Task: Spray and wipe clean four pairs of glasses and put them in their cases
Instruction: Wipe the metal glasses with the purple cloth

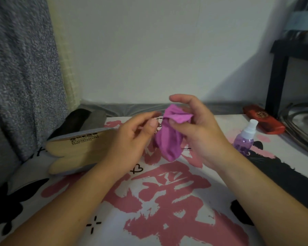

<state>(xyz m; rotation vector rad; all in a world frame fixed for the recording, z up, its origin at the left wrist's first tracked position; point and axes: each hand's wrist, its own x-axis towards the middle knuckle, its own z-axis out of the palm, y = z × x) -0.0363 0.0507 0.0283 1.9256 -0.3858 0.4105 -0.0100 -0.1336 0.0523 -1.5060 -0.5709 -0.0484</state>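
My right hand [197,128] pinches a purple cloth [169,139] that hangs down over a pair of thin-framed glasses [159,121]. Only a bit of the dark frame shows between my two hands. My left hand [132,137] pinches the glasses by the frame at their left side, above the table. A small purple spray bottle [244,139] with a white nozzle stands to the right of my right hand. An open tan glasses case [78,150] lies at the left, and a red case [263,121] lies at the back right.
A dark grey case [82,121] lies behind the tan one. The table [167,201] carries a white cloth with pink and black print. A black stand [277,77] and a metal basin [302,125] are at the right, and a grey curtain [21,77] hangs at the left.
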